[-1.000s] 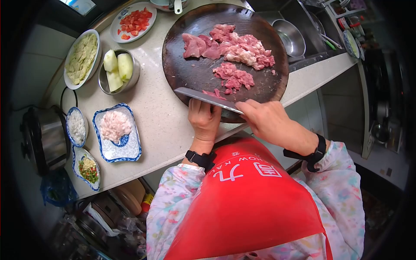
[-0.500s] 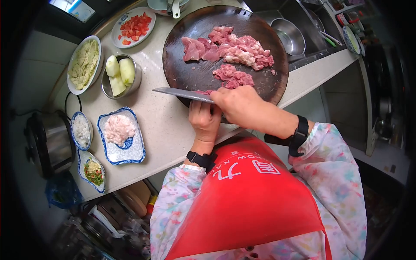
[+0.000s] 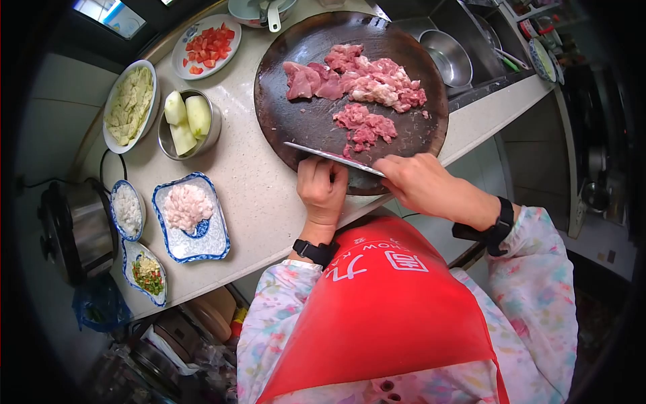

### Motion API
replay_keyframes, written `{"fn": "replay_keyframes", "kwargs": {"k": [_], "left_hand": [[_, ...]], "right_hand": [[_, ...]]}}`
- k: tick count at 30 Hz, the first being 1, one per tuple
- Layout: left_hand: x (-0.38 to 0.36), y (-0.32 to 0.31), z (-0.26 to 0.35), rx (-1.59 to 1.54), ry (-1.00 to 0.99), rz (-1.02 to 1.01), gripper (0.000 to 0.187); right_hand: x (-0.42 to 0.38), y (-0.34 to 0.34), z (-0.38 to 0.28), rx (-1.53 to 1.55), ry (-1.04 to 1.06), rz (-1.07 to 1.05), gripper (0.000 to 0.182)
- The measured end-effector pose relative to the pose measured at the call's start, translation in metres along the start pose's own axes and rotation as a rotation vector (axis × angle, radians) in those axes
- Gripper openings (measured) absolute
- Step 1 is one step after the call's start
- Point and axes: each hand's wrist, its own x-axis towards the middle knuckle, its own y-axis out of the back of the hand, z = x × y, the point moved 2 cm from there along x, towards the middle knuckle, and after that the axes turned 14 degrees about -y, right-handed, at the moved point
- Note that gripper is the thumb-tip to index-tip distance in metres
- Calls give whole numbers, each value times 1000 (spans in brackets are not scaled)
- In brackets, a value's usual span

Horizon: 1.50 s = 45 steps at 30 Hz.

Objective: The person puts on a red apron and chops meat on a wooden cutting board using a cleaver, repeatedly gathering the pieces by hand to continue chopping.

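Observation:
My right hand is closed round the handle of a kitchen knife, whose blade lies across the near part of a round, dark wooden chopping board. Beside the blade, on its near side, my left hand rests at the board's edge with its fingers curled; whatever is under them is hidden. A small heap of cut raw meat lies just beyond the knife. Farther back are a larger pile of sliced meat and some broader slices.
Left of the board stand a steel bowl of peeled vegetable pieces, a plate of chopped tomato, an oval dish and a blue-rimmed dish of pale minced meat. A sink with a metal bowl lies at the right.
My right hand has moved right and drawn the knife with it, and the blade now slants the other way. My left hand has stayed nearly in place. A bit more meat shows beyond the blade.

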Motion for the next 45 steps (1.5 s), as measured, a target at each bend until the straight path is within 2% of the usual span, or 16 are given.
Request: {"fn": "replay_keyframes", "kwargs": {"k": [5,8,13,15,17,19,23,25,26,27,29,33,34,38,40,45], "left_hand": [[1,0,-2,-16,2,-16,16],[4,4,1,-21,-22,-25,16],[5,16,11,-31,-3,-94,13],[7,17,13,-10,49,-97,10],[11,15,14,42,59,-64,8],[10,14,16,-91,441,-16,9],[29,6,42,-104,507,124,8],[16,-10,41,-145,565,115,5],[13,-11,44,-83,584,12,7],[10,-12,44,-68,593,15,7],[12,-16,47,81,239,32,9],[10,-23,50,93,295,78,10],[4,-25,46,144,260,90,13],[4,-28,46,233,206,33,22],[-1,-31,42,242,86,89,28],[0,-34,43,263,123,101,29]], "right_hand": [[59,-16,-34,-32,67,46,16],[53,-17,-36,-3,71,87,13],[13,0,2,-46,-6,-5,18],[8,15,20,-89,-122,-67,20],[15,14,31,-83,-84,-49,23],[19,3,37,-37,-13,130,22],[4,7,46,188,93,171,23],[-2,14,52,2,-24,105,24],[0,14,56,8,-11,94,24],[4,14,60,38,-9,49,24],[11,13,67,69,0,-4,25],[5,22,57,134,111,67,26],[0,23,53,127,143,130,26],[-1,10,47,13,204,146,24],[-1,9,47,-11,202,118,25],[-17,22,64,-119,199,26,29]]}}
